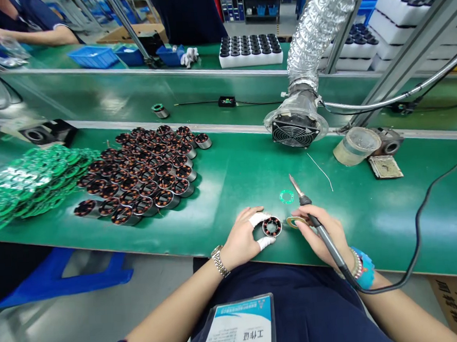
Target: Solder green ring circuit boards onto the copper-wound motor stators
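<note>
My left hand (245, 237), with white covers on its thumb and a finger, grips a round motor stator (272, 233) with copper windings by its rim, low over the green bench. My right hand (327, 232) holds a soldering iron (325, 234), its tip pointing up and away from me. The same hand pinches a thin tan ring (292, 222) between its fingertips, just right of the stator. Beyond the ring, a green ring-shaped circuit board (286, 197) lies flat on the bench.
Many stators (147, 176) stand grouped at left, beside piled green circuit boards (28, 183). A fume fan (295, 131) on a foil duct hangs ahead. At right are a round tub (356, 146), a sponge tray (385, 167) and the iron's trailing cord (418, 231). Solder wire (320, 170) lies nearby.
</note>
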